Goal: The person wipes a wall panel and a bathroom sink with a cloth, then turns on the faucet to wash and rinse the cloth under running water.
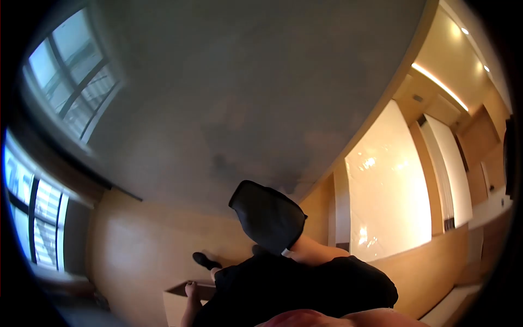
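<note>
A black mitt (269,215) covers my right hand, with a small white tag at its cuff. The bare forearm shows below it, and the fingers are hidden inside. The mitt is in front of a large dark grey glossy panel (261,82); whether it touches the panel I cannot tell. Low on the left, my left hand (191,289) is closed at the rim of a pale, open-topped box-like container (173,306) with a dark inside. My black clothing hides part of that container.
A dark shoe (206,260) rests on the tan floor (141,229). Windows (46,223) stand on the left, and the panel reflects them. To the right are a shiny, film-covered white panel (389,191), wood-toned walls and a lit ceiling strip (440,87).
</note>
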`<state>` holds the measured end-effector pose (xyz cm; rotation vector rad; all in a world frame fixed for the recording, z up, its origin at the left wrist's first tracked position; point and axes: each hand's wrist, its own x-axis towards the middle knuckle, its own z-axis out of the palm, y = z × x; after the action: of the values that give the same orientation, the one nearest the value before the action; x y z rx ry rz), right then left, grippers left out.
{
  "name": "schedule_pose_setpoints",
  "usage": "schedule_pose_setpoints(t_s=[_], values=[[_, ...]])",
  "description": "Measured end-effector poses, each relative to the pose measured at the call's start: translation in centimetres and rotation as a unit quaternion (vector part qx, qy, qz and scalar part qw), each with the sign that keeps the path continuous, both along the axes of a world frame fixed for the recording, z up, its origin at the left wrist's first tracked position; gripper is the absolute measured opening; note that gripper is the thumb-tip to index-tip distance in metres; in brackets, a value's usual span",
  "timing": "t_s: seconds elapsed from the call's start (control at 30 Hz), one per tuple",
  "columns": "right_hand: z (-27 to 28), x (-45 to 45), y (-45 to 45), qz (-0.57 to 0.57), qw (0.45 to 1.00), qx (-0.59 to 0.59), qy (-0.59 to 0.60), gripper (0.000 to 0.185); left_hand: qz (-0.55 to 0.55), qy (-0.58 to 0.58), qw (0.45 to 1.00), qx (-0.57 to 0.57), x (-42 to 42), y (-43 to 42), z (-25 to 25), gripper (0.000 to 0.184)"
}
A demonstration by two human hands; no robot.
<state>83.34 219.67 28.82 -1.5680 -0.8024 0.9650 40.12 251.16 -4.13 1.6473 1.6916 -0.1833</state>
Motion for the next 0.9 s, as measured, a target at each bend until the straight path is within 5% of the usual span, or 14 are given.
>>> schedule_pose_setpoints(t_s=[0.2,0.23,0.3,0.37,0.43,0.47,0.53,0.57,0.63,0.67,0.7,0.73,0.8,0.9], values=[[12.0,-6.2,-2.0,-0.026,0.92,-0.372,-0.122,0.056,-0.186,0.052,0.981,0.021,5.4,14.1,-2.2,0.044],[10.0,-7.8,-1.9,-0.126,0.944,-0.146,-0.268,0.042,-0.216,0.041,0.975,0.026,6.2,16.0,-2.8,0.045],[8.1,-8.0,0.3,-0.309,0.92,-0.038,-0.24,0.048,-0.299,0.024,0.953,0.049,7.7,19.4,-3.0,0.046],[7.6,-4.8,5.0,-0.515,0.822,0.151,-0.191,0.054,-0.452,-0.034,0.878,0.155,7.7,22.9,-3.8,0.047],[8.9,0.4,9.9,-0.632,0.673,0.337,-0.184,0.06,-0.37,0.016,0.926,0.075,8.4,26.3,-4.8,0.042],[10.2,2.6,12.2,-0.651,0.622,0.386,-0.199,0.064,-0.273,-0.041,0.96,0.039,8.1,26.7,-2.1,0.04],[14.6,7.5,16.4,-0.637,0.579,0.429,-0.274,0.07,-0.312,-0.12,0.941,0.053,6.5,31.6,-5.5,0.037],[18.7,5.8,21.8,-0.7,0.497,0.182,-0.479,0.074,-0.331,-0.159,0.928,0.058,6.2,33.0,-3.9,0.036],[23.9,5.9,26.6,-0.646,0.361,-0.022,-0.673,0.083,-0.276,-0.103,0.956,0.006,4.4,36.8,-4.4,0.036],[25.2,5.5,28.7,-0.624,0.354,-0.034,-0.695,0.085,-0.248,-0.073,0.966,-0.019,3.8,38.2,-2.8,0.036],[26.3,4.8,30.7,-0.602,0.347,-0.048,-0.718,0.087,-0.367,-0.052,0.928,0.021,2.8,40.1,-3.4,0.035],[27.6,3.7,33.2,-0.574,0.349,-0.054,-0.738,0.089,-0.375,-0.054,0.925,0.019,2.6,40.6,-3.1,0.035],[29.2,1.2,38.8,-0.523,0.364,-0.075,-0.767,0.09,-0.621,0.227,0.747,0.071,0.5,42.6,-2.9,0.037],[28.2,-1.4,47.7,-0.266,0.439,-0.014,-0.858,0.076,-0.633,0.261,0.727,0.05,-1.4,44.2,-3.3,0.041]])
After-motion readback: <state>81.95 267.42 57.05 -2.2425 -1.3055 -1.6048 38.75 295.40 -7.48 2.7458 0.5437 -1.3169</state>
